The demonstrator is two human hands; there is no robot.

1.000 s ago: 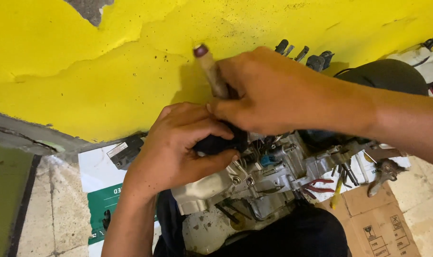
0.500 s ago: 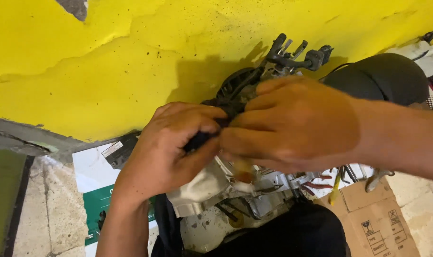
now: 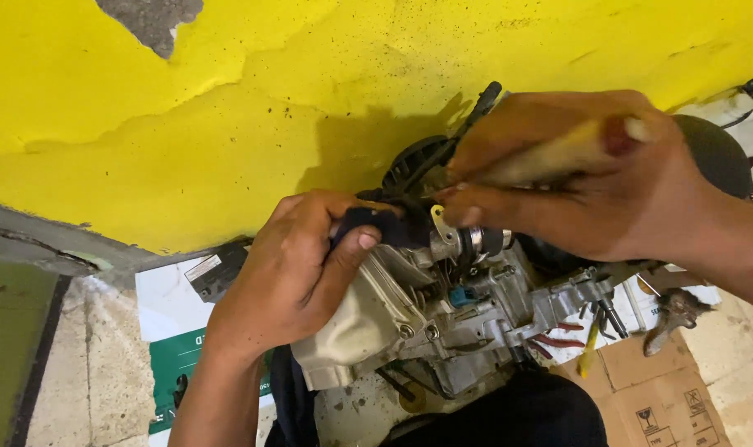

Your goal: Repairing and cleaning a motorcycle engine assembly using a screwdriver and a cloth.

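A grey metal engine assembly sits in front of me, against a yellow wall. My left hand grips a dark cloth-like piece on the engine's top left and presses on its pale casing. My right hand is closed around a pale wooden tool handle with a dark red band, its working end down by the silver fitting at the top of the engine. The tool's tip is hidden by my fingers.
The yellow wall rises close behind. A white and green sheet lies on the floor at left, cardboard at right. Small tools lie beside the engine, and a dark round object sits at the far right.
My right hand has turned the tool over, from handle up, and now holds it sideways by the engine's top. The engine has tilted. My left hand keeps its grip.
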